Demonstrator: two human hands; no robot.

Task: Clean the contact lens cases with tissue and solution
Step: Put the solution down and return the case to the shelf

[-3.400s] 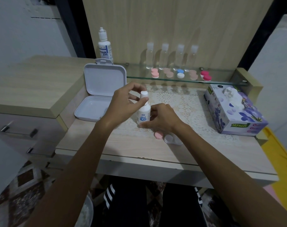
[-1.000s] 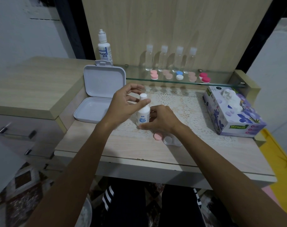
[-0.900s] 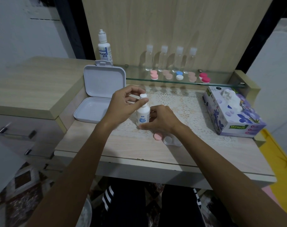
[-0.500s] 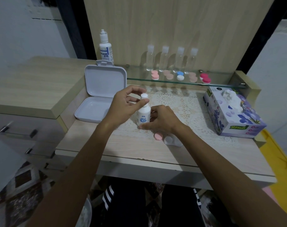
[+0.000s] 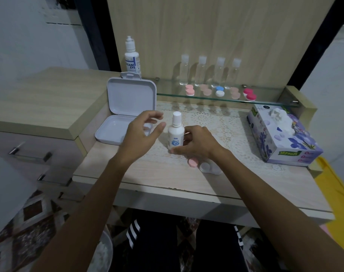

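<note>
A small white solution bottle [image 5: 175, 132] with its cap on stands upright on the lace mat [image 5: 222, 130]. My right hand [image 5: 194, 143] grips its lower body. To the bottle's left my left hand [image 5: 142, 131] hovers with loose, spread fingers, holding nothing. Just below my right wrist lie a pink lens-case cap [image 5: 192, 162] and a clear open lens case [image 5: 208, 167]. At the right stands a purple flowered tissue box [image 5: 283, 136] with a tissue sticking out.
An open white plastic box [image 5: 126, 112] sits at the left. A glass shelf [image 5: 265, 102] behind carries several coloured lens cases and small clear bottles. A tall eye-solution bottle [image 5: 132, 57] stands at the back left. The desk's front edge [image 5: 186, 190] is near.
My left hand has let go of the bottle's cap and drawn back to the left, fingers spread. My right hand still holds the bottle in place.
</note>
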